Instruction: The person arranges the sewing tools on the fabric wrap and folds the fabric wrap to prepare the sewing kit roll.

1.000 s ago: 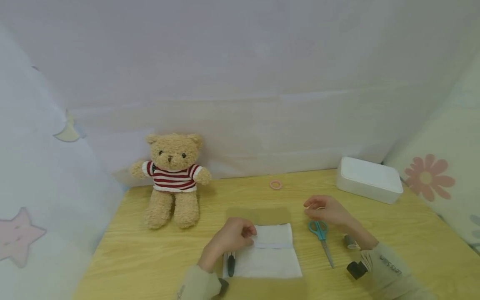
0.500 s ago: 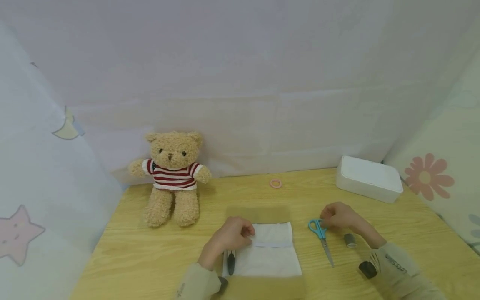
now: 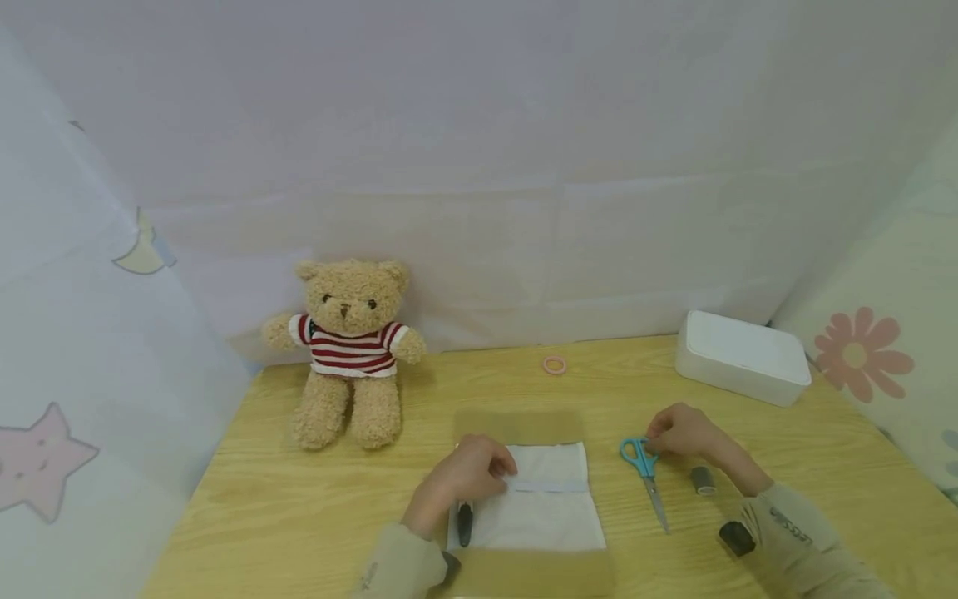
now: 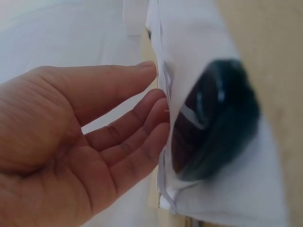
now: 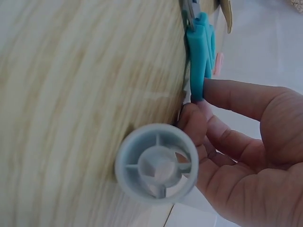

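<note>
Two bare hands work over a wood-grain table [image 3: 352, 516]. Right hand [image 3: 684, 431] pinches the blue handle of the scissors [image 3: 644, 466] between thumb and fingers; the right wrist view shows the thumb pressed to the handle's end. Scissors lie right of the white cloth [image 3: 554, 524], apart from it, blades pointing toward the person. Grey thread spool [image 3: 703, 481] is on its side near the right forearm; its spoked end [image 5: 158, 165] fills the right wrist view's lower middle.

Left hand [image 3: 467, 470] is over the cloth's left part, fingers loosely bent, gap between thumb and fingertips; no firm grip visible, contact with the cloth unclear. Black-handled tool [image 3: 465, 526] lies on the cloth beside that wrist, blurred in the left wrist view. Pale strip [image 3: 550, 487] runs across the cloth.

Back of table: teddy bear [image 3: 350, 349] in a red-and-white striped top at left, pink ring [image 3: 555, 365] near the middle, white box [image 3: 741, 358] at right. Both sleeves are beige. White sheet [image 3: 479, 175] hangs behind; red flower [image 3: 861, 353] on the right side sheet.
</note>
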{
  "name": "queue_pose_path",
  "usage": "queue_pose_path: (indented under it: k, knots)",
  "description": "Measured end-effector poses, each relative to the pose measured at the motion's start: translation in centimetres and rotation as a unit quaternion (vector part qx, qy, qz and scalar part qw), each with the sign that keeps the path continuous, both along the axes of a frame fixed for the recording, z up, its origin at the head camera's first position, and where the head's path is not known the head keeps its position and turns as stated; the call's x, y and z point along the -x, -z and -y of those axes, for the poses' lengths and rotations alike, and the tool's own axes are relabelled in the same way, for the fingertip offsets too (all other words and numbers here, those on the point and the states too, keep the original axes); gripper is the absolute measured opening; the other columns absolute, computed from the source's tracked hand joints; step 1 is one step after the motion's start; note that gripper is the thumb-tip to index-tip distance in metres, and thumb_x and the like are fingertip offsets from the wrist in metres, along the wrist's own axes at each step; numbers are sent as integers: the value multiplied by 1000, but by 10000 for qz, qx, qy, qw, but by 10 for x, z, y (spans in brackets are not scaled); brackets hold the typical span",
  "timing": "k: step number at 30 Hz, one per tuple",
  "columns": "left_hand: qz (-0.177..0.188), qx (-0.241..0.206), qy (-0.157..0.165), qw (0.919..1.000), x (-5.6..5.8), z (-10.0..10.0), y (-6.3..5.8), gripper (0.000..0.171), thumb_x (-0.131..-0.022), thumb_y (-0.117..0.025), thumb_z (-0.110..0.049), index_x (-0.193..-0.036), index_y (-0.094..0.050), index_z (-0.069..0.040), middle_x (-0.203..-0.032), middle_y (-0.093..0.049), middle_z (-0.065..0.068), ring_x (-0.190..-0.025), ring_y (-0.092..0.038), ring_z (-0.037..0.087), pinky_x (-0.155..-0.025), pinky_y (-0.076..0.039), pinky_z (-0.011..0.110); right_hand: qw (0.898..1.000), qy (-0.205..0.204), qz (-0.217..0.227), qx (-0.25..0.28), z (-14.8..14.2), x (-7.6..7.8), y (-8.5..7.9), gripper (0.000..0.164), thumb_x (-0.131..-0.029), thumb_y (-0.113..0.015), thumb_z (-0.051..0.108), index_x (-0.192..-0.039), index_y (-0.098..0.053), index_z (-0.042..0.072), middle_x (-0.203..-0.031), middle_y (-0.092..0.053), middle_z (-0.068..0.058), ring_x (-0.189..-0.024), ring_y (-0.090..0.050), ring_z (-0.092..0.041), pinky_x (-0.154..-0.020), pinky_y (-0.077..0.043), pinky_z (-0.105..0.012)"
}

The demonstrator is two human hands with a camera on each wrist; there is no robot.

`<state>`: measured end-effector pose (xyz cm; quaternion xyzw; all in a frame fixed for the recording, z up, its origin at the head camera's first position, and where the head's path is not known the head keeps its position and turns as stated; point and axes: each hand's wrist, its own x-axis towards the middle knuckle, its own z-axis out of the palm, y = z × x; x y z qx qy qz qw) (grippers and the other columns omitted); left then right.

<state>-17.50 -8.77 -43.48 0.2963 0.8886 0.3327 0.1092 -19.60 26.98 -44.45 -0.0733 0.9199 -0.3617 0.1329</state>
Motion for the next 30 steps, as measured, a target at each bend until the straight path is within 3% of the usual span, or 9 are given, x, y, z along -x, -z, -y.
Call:
queue_pose_path:
  k: [7, 11, 16, 20, 21, 23, 25, 27, 30]
  knots:
    - [-142, 465, -95, 9988, -9, -12, -5, 17, -74, -68, 7, -85, -72, -6, -80, -62, -1, -74, -50, 8, -70, -45, 25, 10000, 75, 51, 39, -4, -2, -9, 12, -84, -67, 9, -85, -65, -2, -80, -63, -6, -69, -58, -17, -60, -49, -32]
    - [-169, 522, -211, 9983, -12, -17, -5, 14, -75, -69, 5, -84, -72, -6, -80, -63, -2, -73, -49, 8, -68, -44, 24, 9973, -6, 296, 679, -5, -2, -12, 14, -86, -64, 8, -89, -63, -6, -83, -66, -10, -71, -63, -20, -63, -53, -32]
    - [-255, 575, -304, 9976, -11, -18, 1, 11, -75, -69, 4, -78, -71, -7, -75, -61, -3, -69, -48, 6, -67, -45, 25, 9869, -217, 573, 1491, -9, -2, -12, 22, -88, -63, 7, -98, -61, -12, -84, -66, -13, -73, -67, -23, -67, -56, -32]
    - [-272, 598, -245, 9975, -10, -18, 4, 10, -79, -70, 0, -76, -68, -9, -71, -57, -7, -67, -47, 5, -93, -46, 42, 9817, -278, 627, 1779, -12, -1, -14, 26, -90, -62, 8, -103, -59, -14, -87, -65, -13, -77, -67, -25, -71, -56, -34]
    - [-248, 595, -230, 9977, -11, -18, 4, 10, -79, -70, 0, -76, -68, -10, -71, -56, -7, -67, -47, 5, -94, -45, 43, 9804, -273, 644, 1840, -13, 0, -15, 27, -90, -61, 8, -104, -58, -14, -88, -65, -14, -78, -67, -25, -72, -56, -35]
    - [-232, 557, -221, 9979, -10, -18, 4, 11, -79, -70, 1, -75, -67, -10, -71, -56, -7, -67, -47, 5, -92, -46, 42, 9787, -291, 641, 1930, -14, 0, -16, 28, -92, -59, 8, -106, -56, -15, -92, -65, -15, -81, -66, -25, -74, -56, -35]
    - [-185, 522, -245, 9982, -10, -17, 4, 13, -79, -69, 2, -75, -67, -9, -72, -56, -6, -66, -47, 6, -77, -49, 31, 9761, -319, 637, 2053, -13, 1, -20, 29, -94, -57, 9, -109, -55, -17, -95, -64, -16, -83, -66, -24, -76, -56, -37]
    - [-146, 476, -271, 9984, -10, -17, 4, 13, -78, -68, 4, -74, -66, -9, -73, -57, -4, -66, -47, 6, -64, -44, 24, 9735, -330, 616, 2180, -11, 1, -24, 32, -95, -56, 10, -112, -52, -17, -98, -64, -17, -86, -65, -23, -77, -55, -37]
    - [-114, 479, -294, 9984, -10, -16, 4, 15, -76, -67, 6, -74, -66, -9, -73, -57, -4, -66, -47, 7, -61, -42, 22, 9693, -348, 572, 2366, -4, 1, -29, 35, -96, -56, 11, -115, -50, -18, -101, -63, -17, -89, -66, -21, -80, -55, -37]
